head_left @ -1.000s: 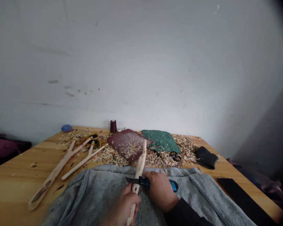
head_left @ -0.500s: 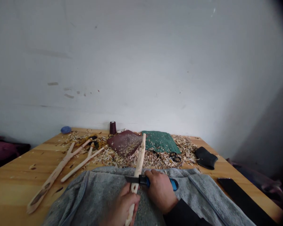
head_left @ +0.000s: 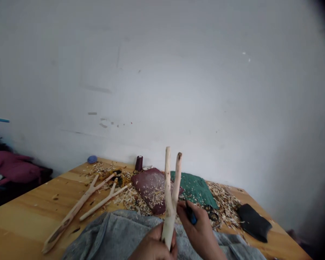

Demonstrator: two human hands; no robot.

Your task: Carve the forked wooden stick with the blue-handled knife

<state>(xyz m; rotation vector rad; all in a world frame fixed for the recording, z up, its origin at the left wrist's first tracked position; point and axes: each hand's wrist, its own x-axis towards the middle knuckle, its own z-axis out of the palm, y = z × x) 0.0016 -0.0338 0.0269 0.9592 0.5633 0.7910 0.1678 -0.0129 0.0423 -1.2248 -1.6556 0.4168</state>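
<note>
My left hand (head_left: 157, 243) is closed round the lower stem of a peeled forked stick (head_left: 168, 216), which stands upright with its two prongs pointing up. Just right of the stick, my right hand (head_left: 199, 229) grips a knife with a blue and black handle (head_left: 191, 213). Little of the knife shows, and where its blade lies is hard to make out. A grey cloth (head_left: 113, 231) covers the table edge beneath both hands.
On the wooden table (head_left: 24, 213) lie a long forked stick (head_left: 76, 209) and a smaller forked stick (head_left: 103, 203). Wood shavings (head_left: 227, 202) surround a maroon cloth (head_left: 148, 184) and a green cloth (head_left: 196, 187). A thread spool (head_left: 139, 163) stands behind; a black piece (head_left: 254, 222) lies right.
The stick has been raised and turned, so both prongs now show. The knife, earlier across the stick, has come away to its right. The view has shifted up and left.
</note>
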